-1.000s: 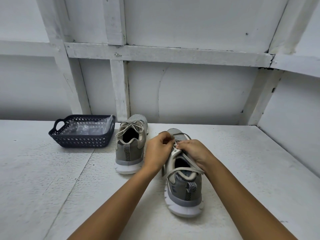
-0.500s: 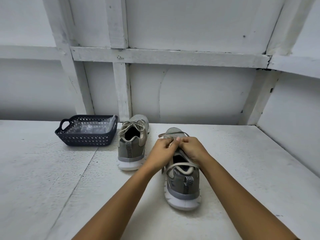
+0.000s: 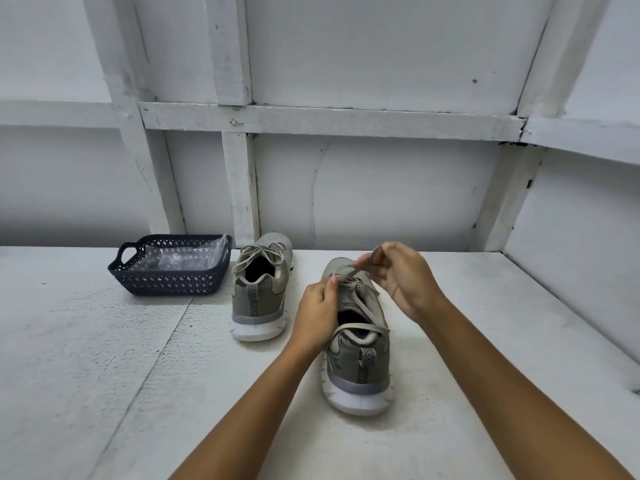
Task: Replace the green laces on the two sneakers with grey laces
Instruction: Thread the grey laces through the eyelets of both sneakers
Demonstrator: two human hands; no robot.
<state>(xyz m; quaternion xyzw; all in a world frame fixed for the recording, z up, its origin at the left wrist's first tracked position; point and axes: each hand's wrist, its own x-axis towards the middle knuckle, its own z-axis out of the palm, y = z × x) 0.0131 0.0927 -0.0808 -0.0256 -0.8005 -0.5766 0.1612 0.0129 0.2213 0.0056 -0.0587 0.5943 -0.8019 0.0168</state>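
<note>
1. White painted board wall (image 3: 381,64), raised battens in a grid, paint chipped at joints; top and sides cut off by frame.
2. White tabletop (image 3: 86,358), stippled texture, one seam running diag.; near edge out of view.
3. Grey-olive mesh sneaker, near (image 3: 360,372): on tabletop centre-right, heel toward viewer, white foam sole, chevron-weave heel tab. Toe part-hidden behind hands. Blue lining print too blurred to read.
4. Matching sneaker, far (image 3: 258,299): just left of item 3, apart from it, laced and tied. Pale side patch, no legible mark.
5. Dark navy perforated plastic basket (image 3: 169,280), loop handle, just beside item 4; touching or not, can't tell.
6. Clear crinkled plastic bag (image 3: 183,258) inside basket; contents indistinct.
7. Right hand (image 3: 403,275): raised over toe, grip pinching end of the grey-beige flat lace (image 3: 349,273), strand taut.
8. Left hand (image 3: 317,308): at near sneaker's upper eyelets, grip pinching the same lace.
</note>
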